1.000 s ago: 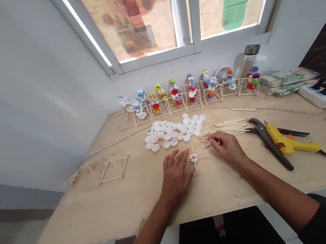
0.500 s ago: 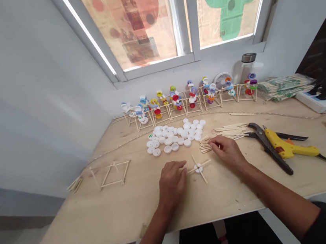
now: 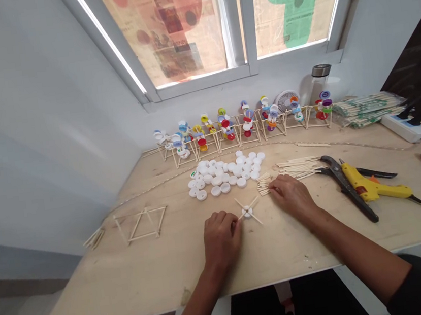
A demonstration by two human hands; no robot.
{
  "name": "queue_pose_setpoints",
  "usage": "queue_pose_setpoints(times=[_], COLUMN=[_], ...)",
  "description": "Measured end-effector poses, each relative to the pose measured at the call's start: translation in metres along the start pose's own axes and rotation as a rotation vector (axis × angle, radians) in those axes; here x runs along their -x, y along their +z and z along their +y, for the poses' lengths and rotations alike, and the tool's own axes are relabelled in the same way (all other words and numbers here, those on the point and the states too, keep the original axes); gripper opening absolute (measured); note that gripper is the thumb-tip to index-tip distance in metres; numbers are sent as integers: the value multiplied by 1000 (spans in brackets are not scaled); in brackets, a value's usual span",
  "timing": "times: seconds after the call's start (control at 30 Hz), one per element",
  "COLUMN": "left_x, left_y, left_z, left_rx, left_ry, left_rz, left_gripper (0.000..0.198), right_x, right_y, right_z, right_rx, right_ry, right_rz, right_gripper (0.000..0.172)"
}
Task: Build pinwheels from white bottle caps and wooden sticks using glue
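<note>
My left hand [image 3: 222, 235] pinches one arm of a cross of thin wooden sticks [image 3: 256, 218], which has a white bottle cap [image 3: 247, 211] at its centre. The cross lies just right of the fingertips, low over the table. At the near end of a pile of short wooden sticks [image 3: 264, 186], my right hand [image 3: 292, 196] has its fingers closed together; what they grip is hidden. Beyond both hands many loose white bottle caps [image 3: 225, 188] lie in a heap.
A yellow glue gun [image 3: 367, 187] and black-handled pliers [image 3: 349, 191] lie at right. An open stick frame [image 3: 143, 234] stands at left. Stick stands with coloured cap wheels [image 3: 226, 130] line the back, near a small fan [image 3: 287, 102], a bottle [image 3: 319, 83] and a power strip [image 3: 408, 128].
My left fingers have closed on an arm of the cross, which has turned and shifted slightly left. My right hand stays at the stick pile, its fingers lower.
</note>
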State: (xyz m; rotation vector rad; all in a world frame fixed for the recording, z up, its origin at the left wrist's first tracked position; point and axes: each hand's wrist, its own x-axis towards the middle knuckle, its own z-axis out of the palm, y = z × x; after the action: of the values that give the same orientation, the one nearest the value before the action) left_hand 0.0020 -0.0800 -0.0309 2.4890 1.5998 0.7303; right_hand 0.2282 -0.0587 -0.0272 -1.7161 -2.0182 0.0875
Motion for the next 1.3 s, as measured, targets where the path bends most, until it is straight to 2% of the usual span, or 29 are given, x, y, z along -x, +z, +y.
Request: queue_pose_setpoints(times=[0.3, 1.03, 1.3], left_x=[3, -1, 3], left_y=[3, 7, 6], left_z=[2, 9, 5], left_rx=[31, 60, 151], left_ry=[-8, -44, -83], left_rz=[23, 22, 71], left_gripper=[11, 12, 11], right_x=[0, 0, 0], right_y=[3, -4, -6], right_z=[-3, -8, -9], right_rx=[139, 151, 142], right_ry=[-1, -14, 5], right_rz=[-3, -129, -172], right_gripper=[14, 8, 7])
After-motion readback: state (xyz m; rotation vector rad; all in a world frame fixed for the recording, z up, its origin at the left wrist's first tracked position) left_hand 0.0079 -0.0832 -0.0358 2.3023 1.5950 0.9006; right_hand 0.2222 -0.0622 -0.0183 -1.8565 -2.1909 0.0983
